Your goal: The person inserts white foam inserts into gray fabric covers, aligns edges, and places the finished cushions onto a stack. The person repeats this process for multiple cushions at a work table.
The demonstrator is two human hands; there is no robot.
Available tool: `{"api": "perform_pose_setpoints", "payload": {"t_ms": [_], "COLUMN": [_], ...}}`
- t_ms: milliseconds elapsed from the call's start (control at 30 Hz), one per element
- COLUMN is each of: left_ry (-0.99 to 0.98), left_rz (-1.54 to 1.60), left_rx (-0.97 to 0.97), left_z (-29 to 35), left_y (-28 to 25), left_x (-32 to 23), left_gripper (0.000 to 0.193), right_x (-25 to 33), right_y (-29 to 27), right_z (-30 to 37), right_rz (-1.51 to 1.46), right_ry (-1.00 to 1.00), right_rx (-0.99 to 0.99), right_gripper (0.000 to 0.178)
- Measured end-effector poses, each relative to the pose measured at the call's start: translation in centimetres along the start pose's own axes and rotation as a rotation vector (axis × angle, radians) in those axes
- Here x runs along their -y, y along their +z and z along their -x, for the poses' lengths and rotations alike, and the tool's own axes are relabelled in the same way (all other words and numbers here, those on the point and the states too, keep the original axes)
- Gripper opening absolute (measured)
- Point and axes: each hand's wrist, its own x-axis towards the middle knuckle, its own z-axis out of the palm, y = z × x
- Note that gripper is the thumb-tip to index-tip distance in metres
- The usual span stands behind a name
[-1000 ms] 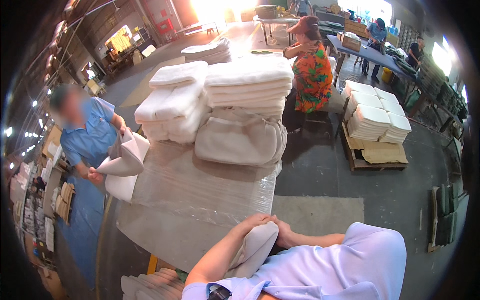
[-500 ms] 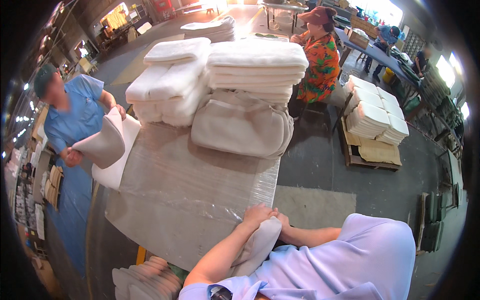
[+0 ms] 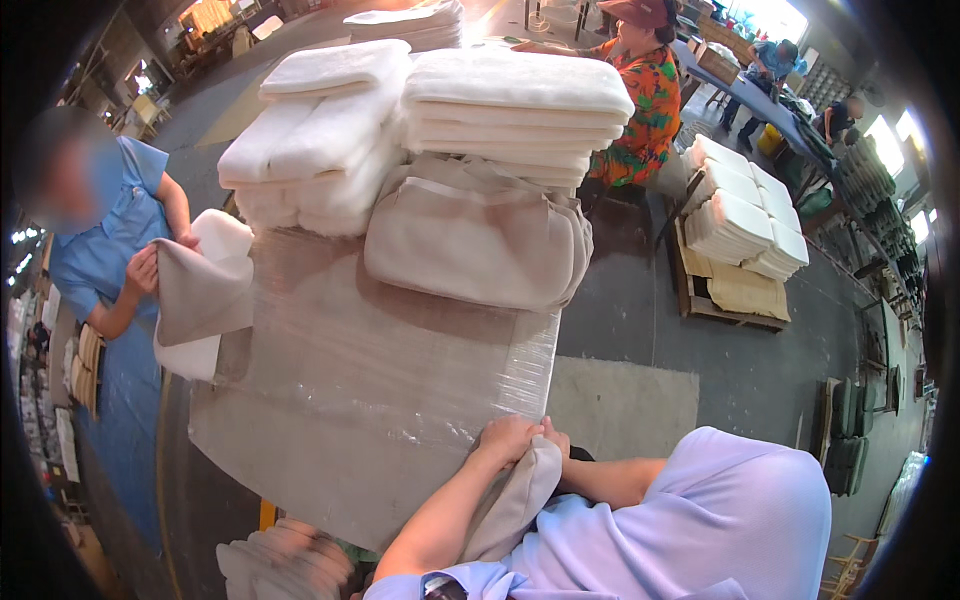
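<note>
Gripping of the grey cloth piece (image 3: pixel 515 505) is shown in the head view. The piece is positioned between the forearms, in front of the pale shirt (image 3: pixel 690 510) and beside the near end of the table (image 3: pixel 330 450); its upper end is drawn into a narrow tip. This tip is pinched by the left hand (image 3: pixel 507 441), with fingers curled, and by the right hand (image 3: pixel 557 438), whose fingertips are partly hidden by the cloth. The hands are set close together; whether they touch cannot be told. The step in hand is judged to be manual working of the cloth's end. For the next move, a firm two-handed pinch and even tension along the edge are judged to be required. Folded grey pieces (image 3: pixel 460 240) are placed farther back on the table, in front of white pads (image 3: pixel 515 85).
</note>
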Motion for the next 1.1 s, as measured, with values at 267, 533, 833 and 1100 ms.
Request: {"api": "perform_pose_setpoints", "payload": {"t_ms": [267,533,833,1100], "left_ry": [-0.216,-0.113,-0.400,-0.265], "left_rz": [0.537,0.656,0.652,1.399], "left_rx": [-0.017,0.000,-0.062,-0.110], "left_z": [7.6,12.9,20.7,24.2], "left_y": [1.5,3.5,5.9,8.0], "left_x": [4.7,7.8,8.4,9.5], "left_gripper": [0.047,0.034,0.039,0.023], "right_x": [1.9,0.7,2.1,3.7], "right_y": [0.7,0.5,-1.3,-1.3], "right_z": [2.0,1.4,4.1,5.4], "right_rz": [-0.145,-0.206,-0.715,-0.675], "right_ry": [0.131,-0.081,0.254,0.275], "right_rx": [-0.012,0.100,0.464,0.416], "right_gripper": [0.082,0.077,0.070,0.069]}}
